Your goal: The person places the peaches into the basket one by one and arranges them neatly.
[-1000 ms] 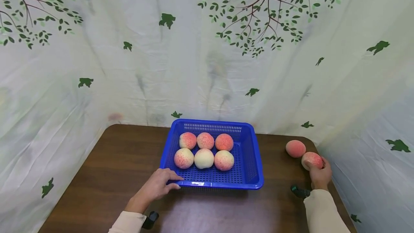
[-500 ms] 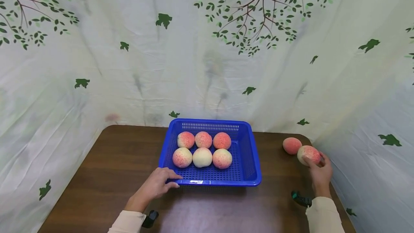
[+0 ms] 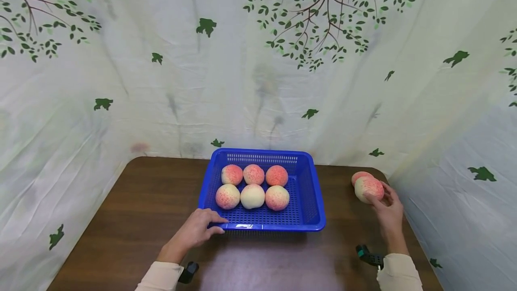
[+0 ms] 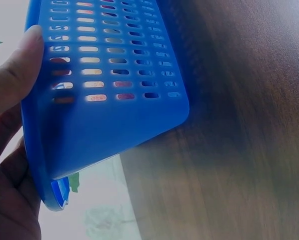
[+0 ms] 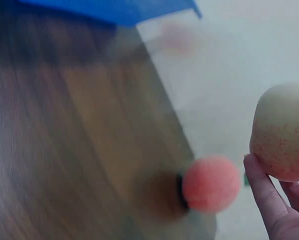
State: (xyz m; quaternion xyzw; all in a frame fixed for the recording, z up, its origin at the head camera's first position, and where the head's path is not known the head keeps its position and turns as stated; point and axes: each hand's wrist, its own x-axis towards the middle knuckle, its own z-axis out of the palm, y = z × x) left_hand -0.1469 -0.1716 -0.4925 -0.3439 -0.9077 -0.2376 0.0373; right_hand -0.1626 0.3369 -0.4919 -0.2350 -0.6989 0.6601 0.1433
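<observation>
At the near left corner of a blue plastic basket (image 3: 319, 210), my left hand (image 3: 196, 229) grips the rim, thumb on the outer wall in the left wrist view. Several peaches sit inside in two rows, among them a pale one (image 3: 253, 196) at the front middle. My right hand (image 3: 389, 210) holds a pale-and-pink peach (image 3: 368, 190) above the table's far right corner, the fruit lifted clear of the wood in the right wrist view. Partly hidden behind it in the head view, a pinker peach (image 5: 212, 184) rests on the table.
The brown wooden table (image 3: 153, 201) reaches back to a pale cloth backdrop (image 3: 242, 80) printed with leaves and branches. Cloth also hangs along the left and right sides. Inside the basket, the right-hand strip of floor (image 3: 297, 201) shows bare beside the peaches.
My right hand has raised the pale-and-pink peach and carried it left, so it now overlaps the peach behind. The left hand keeps its grip on the basket.
</observation>
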